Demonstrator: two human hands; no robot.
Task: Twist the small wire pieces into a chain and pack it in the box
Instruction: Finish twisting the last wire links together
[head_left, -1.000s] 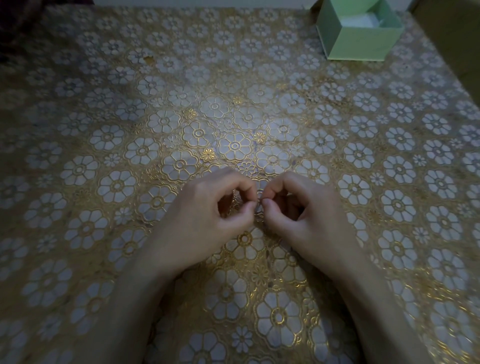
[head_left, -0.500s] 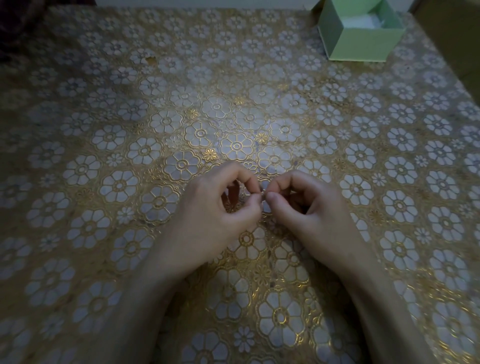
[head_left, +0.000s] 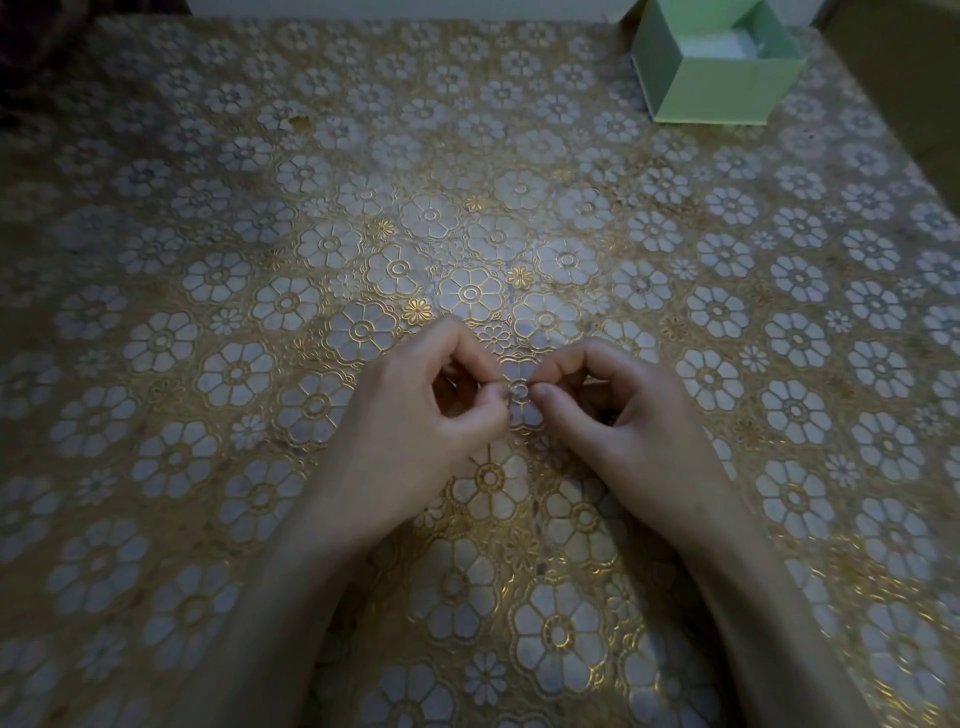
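- Two bare forearms reach in from the near edge over a tabletop (head_left: 218, 218) covered in a gold cloth patterned with white flowers; the light is dim, brightest on the cloth just beyond the hands.
- The left hand (head_left: 410, 415) is curled, its thumb and forefinger pressed together on one side of a small wire piece (head_left: 518, 389).
- The right hand (head_left: 618, 415) mirrors it, thumb and forefinger pinched on the opposite side of the same wire; the remaining fingers of both hands are folded in toward the palms.
- The wire piece sits between the two sets of fingertips, near the middle of the tabletop, and appears as a tiny pale loop; its exact form is too small and faint to make out, and whether it touches the cloth cannot be told.
- The two hands nearly meet at their fingertips, wrists spread well apart.
- At the far right corner of the tabletop, well apart from the hands, stands an open pale green box (head_left: 719, 85), with something whitish lying inside it.
- A small brownish mark (head_left: 300, 122) shows on the cloth toward the far left.
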